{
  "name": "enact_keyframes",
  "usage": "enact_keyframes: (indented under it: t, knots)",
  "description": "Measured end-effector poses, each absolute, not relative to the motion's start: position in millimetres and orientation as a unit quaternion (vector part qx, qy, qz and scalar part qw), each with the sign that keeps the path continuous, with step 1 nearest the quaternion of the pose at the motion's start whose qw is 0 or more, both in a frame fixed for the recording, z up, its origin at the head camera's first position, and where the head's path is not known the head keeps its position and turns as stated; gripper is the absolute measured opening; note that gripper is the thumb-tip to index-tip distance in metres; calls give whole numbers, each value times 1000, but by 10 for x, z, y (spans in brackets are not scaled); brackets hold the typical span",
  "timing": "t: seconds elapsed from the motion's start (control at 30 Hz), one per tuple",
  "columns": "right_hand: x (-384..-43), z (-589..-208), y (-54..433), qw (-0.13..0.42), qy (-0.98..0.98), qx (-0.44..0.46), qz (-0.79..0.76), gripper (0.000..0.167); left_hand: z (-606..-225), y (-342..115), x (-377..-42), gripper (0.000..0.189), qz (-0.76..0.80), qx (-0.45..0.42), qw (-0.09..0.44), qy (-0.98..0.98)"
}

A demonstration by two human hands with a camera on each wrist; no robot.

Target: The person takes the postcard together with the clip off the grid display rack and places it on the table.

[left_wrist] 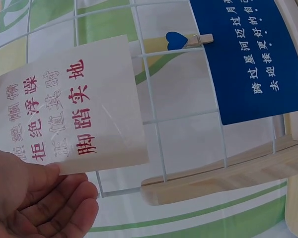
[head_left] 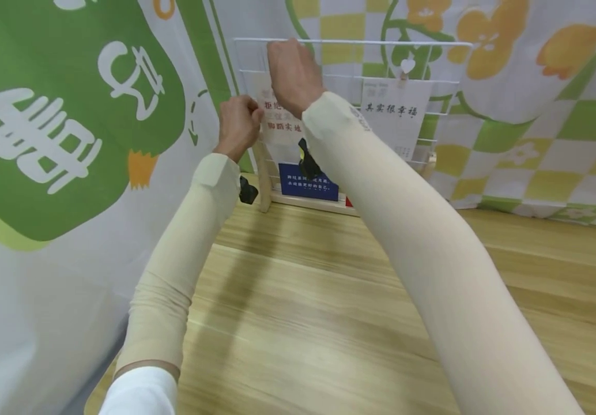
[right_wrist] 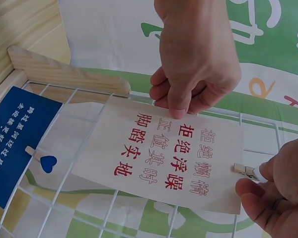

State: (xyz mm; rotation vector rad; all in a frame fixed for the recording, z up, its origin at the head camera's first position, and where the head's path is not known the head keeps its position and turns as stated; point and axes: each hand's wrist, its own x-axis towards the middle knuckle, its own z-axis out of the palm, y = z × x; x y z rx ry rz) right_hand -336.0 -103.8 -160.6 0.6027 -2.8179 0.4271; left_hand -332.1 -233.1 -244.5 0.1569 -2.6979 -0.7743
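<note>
A white card (right_wrist: pixel 154 153) with red and outlined characters lies against a white wire grid (head_left: pixel 339 75). My left hand (head_left: pixel 238 124) pinches the card's side edge between thumb and fingers, plain in the left wrist view (left_wrist: pixel 44 198). At the card's top edge sits a small wooden clothespin (right_wrist: pixel 242 169), which my right hand (right_wrist: pixel 283 191) pinches at its outer end. In the head view my right hand (head_left: pixel 295 75) covers the clothespin and part of the card. A blue card (left_wrist: pixel 253 59) hangs lower on the grid, held by a clothespin with a blue heart (left_wrist: pixel 176 40).
The grid stands on a wooden base (head_left: pixel 313 203) at the back of the wooden table (head_left: pixel 319 300). Another white card (head_left: pixel 393 115) hangs on the right under a white heart clip (head_left: pixel 407 65). Printed cloth (head_left: pixel 526 104) hangs behind, and green-and-white cloth (head_left: pixel 70 138) on the left.
</note>
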Motion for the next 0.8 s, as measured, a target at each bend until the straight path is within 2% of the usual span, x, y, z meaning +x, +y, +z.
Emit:
enact_keyframes:
  t: [0.33, 0.57, 0.8]
  knots:
    - [-3438, -1625, -1078, 122, -956, 197, 177, 35, -2404, -2370, -3331, 27, -275, 64, 158, -946]
    - [-3450, -1624, -1072, 133, -947, 184, 227, 39, -2405, -2363, -3340, 26, -293, 65, 151, -942]
    - [-3432, -1621, -1071, 141, -941, 173, 256, 39, -2396, -2374, -3350, 24, -314, 78, 125, -938]
